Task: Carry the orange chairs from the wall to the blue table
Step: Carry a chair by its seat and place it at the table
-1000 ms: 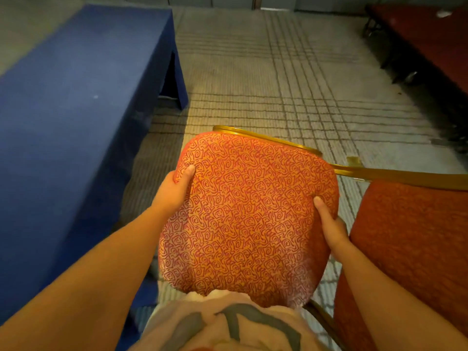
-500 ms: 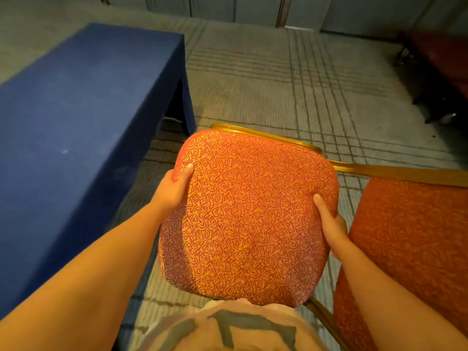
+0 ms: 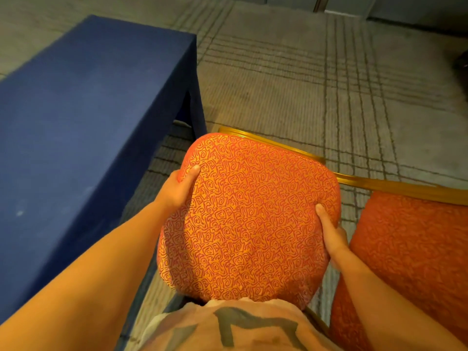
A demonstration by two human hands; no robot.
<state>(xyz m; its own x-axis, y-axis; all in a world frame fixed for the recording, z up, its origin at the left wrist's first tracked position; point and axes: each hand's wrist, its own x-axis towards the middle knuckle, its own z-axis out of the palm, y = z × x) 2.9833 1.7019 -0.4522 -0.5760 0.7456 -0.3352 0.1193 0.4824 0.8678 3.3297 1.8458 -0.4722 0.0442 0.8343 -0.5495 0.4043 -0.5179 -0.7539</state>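
An orange chair (image 3: 248, 216) with a swirl-patterned cushion and a gold frame is held up in front of my body. My left hand (image 3: 177, 188) grips its left edge, thumb on top of the cushion. On the right edge my right hand (image 3: 331, 236) grips the same way. The fingers under the cushion are hidden. The blue table (image 3: 83, 117), draped in blue cloth, runs along the left, its near corner close to the chair's left side. A second orange chair (image 3: 410, 254) stands at the right, just beside the held one.
Grey carpet (image 3: 291, 79) with a dark line grid covers the floor ahead. A wall base (image 3: 354, 3) runs along the top. A dark object (image 3: 461, 62) sits at the far right edge. My patterned shirt (image 3: 228, 328) fills the bottom.
The view has tilted down and the table's far end has come closer. Both hands keep the same grip on the chair, which stays in front of my body.
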